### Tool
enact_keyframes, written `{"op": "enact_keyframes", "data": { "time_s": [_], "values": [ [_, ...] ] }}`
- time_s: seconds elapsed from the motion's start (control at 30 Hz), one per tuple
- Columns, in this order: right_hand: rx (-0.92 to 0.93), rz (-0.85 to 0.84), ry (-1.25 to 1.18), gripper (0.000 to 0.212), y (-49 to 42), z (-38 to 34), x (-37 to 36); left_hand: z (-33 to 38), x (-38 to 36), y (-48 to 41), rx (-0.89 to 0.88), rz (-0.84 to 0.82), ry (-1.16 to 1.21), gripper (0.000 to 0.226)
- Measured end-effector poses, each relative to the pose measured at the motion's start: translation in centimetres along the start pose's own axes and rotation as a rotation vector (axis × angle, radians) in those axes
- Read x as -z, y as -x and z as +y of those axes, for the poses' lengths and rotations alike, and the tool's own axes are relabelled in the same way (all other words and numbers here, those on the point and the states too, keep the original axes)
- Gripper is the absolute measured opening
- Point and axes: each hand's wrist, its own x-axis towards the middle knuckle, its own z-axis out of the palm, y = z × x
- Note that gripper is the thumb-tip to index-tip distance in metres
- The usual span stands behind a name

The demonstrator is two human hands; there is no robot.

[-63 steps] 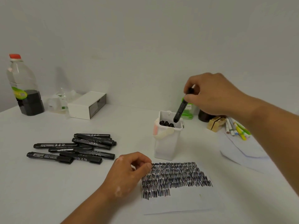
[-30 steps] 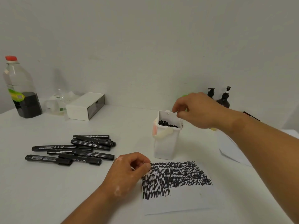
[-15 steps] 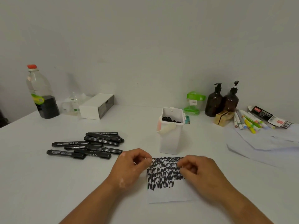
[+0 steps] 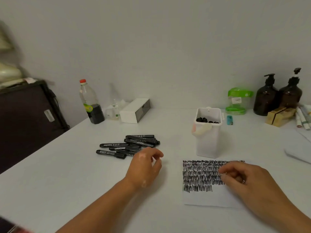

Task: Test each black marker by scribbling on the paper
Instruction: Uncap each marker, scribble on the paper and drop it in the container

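Several capped black markers (image 4: 134, 145) lie in a loose pile on the white table (image 4: 67, 182). Just in front of the pile's right end hovers my left hand (image 4: 144, 165), fingers loosely curled and holding nothing. A white sheet of paper (image 4: 202, 197), its upper part covered in black scribble rows, lies to the right. My right hand (image 4: 242, 179) rests on the paper's right side with curled fingers and no marker in it. Behind the paper stands a white tub (image 4: 207, 143) with black marker ends (image 4: 206, 120) showing inside.
At the back stand a plastic bottle (image 4: 91, 105) with dark liquid, a white box (image 4: 134, 111), a green container (image 4: 238, 101), a blue lighter (image 4: 229, 119) and two brown pump bottles (image 4: 265, 98). Coloured pens (image 4: 303, 118) and loose sheets (image 4: 299, 148) lie far right. A dark cabinet (image 4: 25, 118) borders the table's left edge.
My right hand dropped a marker into the tub, then came down onto the paper. My left hand left the paper's edge and moved left toward the marker pile. The view swung left.
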Motion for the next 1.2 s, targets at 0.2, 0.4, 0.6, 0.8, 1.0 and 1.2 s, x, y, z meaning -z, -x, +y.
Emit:
{"op": "enact_keyframes", "data": {
  "time_s": [0.2,0.4,0.6,0.8,1.0,1.2],
  "values": [
    [0.01,-0.021,-0.022,0.041,0.1,-0.8,-0.3,-8.9,6.6,0.1,0.142,0.063,-0.427,0.027],
    [0.026,-0.044,-0.022,0.041,0.2,-0.7,-0.5,-13.0,8.8,-0.6,0.264,-0.086,-0.654,0.037],
    [0.022,-0.043,-0.07,0.033,0.2,-0.1,-0.5,-12.8,9.0,-0.5,0.178,-0.162,-0.717,0.032],
    [0.008,-0.044,-0.061,0.022,-0.1,0.3,-0.7,-10.2,9.6,1.3,0.01,-0.174,-0.691,0.018],
    [0.01,-0.041,-0.045,0.023,-0.1,0.5,-0.9,-3.8,7.9,2.0,-0.053,-0.161,-0.277,0.015],
    [0.027,-0.065,-0.052,0.025,0.1,0.2,-0.8,2.9,3.9,0.6,0.224,-0.307,0.42,0.005]
  ]
}}
